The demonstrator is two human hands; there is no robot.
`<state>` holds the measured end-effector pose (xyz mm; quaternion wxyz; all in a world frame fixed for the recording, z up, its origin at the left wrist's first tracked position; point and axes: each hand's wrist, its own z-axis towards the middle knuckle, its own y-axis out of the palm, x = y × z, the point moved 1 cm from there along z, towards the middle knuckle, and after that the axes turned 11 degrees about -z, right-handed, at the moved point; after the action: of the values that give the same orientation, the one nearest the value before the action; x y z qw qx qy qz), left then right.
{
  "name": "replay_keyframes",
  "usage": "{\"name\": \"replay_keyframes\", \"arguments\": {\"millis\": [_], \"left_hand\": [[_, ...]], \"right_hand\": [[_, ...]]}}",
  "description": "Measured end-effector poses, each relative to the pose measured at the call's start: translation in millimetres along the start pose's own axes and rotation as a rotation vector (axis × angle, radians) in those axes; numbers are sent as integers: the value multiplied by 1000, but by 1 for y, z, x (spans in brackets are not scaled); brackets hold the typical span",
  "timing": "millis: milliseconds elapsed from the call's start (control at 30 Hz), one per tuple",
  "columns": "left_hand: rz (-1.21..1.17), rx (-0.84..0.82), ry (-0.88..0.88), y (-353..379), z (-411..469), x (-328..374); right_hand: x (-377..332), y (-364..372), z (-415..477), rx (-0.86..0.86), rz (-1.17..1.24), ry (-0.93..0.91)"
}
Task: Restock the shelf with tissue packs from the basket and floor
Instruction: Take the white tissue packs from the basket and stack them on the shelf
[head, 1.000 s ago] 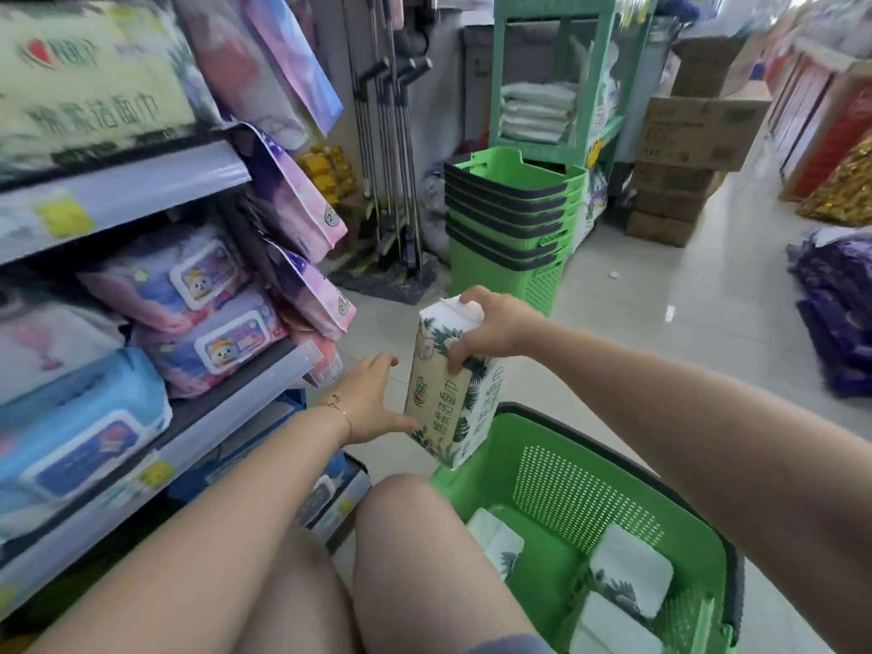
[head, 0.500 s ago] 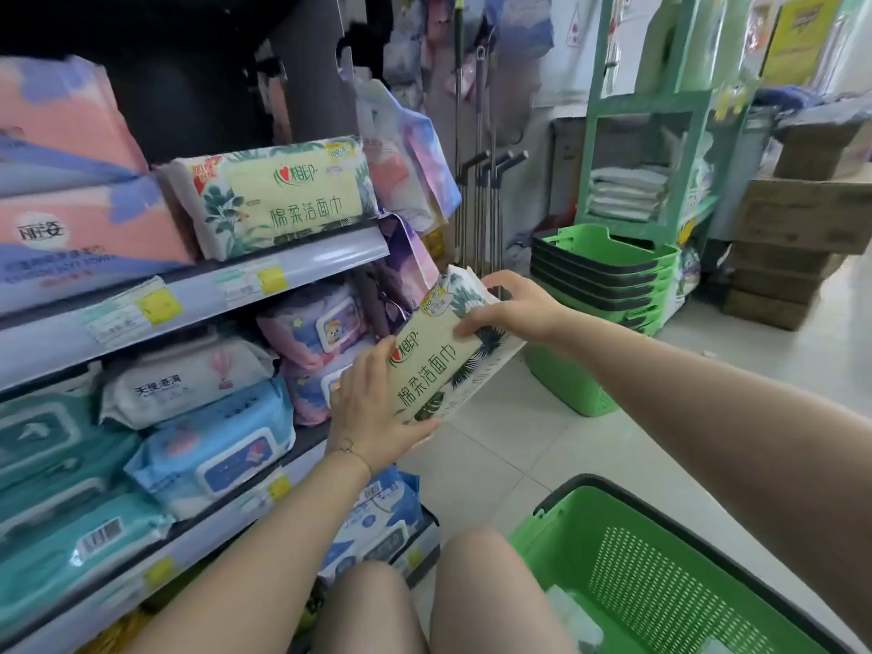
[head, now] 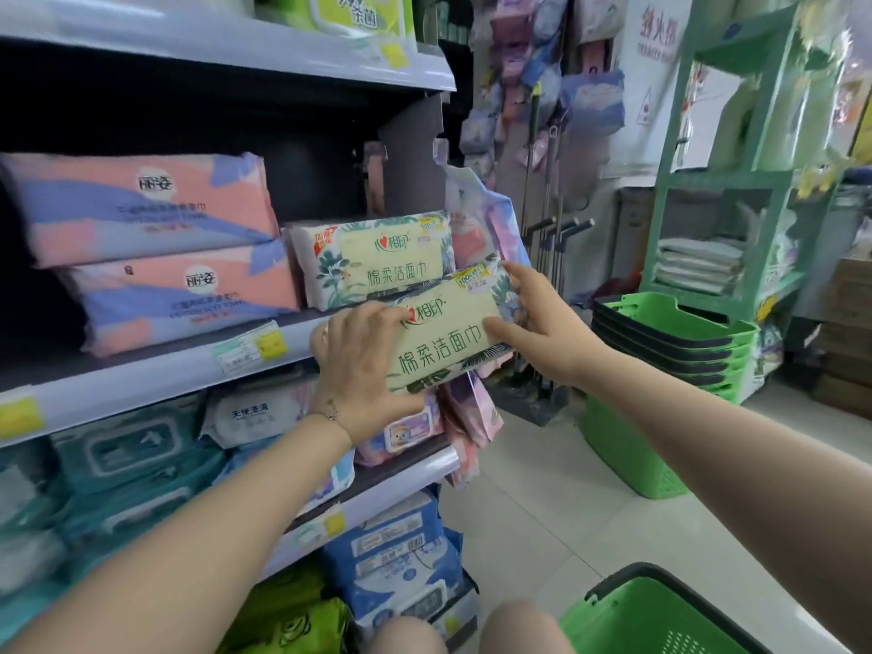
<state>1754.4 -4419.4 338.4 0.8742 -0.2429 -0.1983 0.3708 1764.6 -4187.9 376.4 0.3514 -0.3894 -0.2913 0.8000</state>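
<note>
While both sets of fingers curled onto it, the tissue pack (head: 448, 337) sat tilted, right end higher, overlapping the lower front of the matching shelved pack (head: 373, 259). Left hand (head: 358, 365) gripped its left end, back of hand to camera. Right hand (head: 533, 332) pinched its right end, thumb on the front face, index along the top corner. Both forearms stretched up from below the shelved pack. Green basket (head: 660, 616) stood well below-right of the shelved pack.
</note>
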Motion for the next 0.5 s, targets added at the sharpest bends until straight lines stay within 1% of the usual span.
{"name": "replay_keyframes", "arguments": {"millis": [100, 200, 300, 433, 500], "left_hand": [[70, 80, 70, -20, 12, 2], [129, 147, 148, -37, 27, 1], [197, 156, 211, -53, 45, -3], [295, 157, 268, -69, 72, -8], [325, 151, 259, -75, 86, -12]], "right_hand": [[-14, -5, 4, 106, -71, -72], [-23, -6, 12, 191, -42, -104], [-30, -6, 22, 284, -65, -103], [-44, -11, 39, 527, -261, -160], [-50, -12, 51, 566, -312, -205]]}}
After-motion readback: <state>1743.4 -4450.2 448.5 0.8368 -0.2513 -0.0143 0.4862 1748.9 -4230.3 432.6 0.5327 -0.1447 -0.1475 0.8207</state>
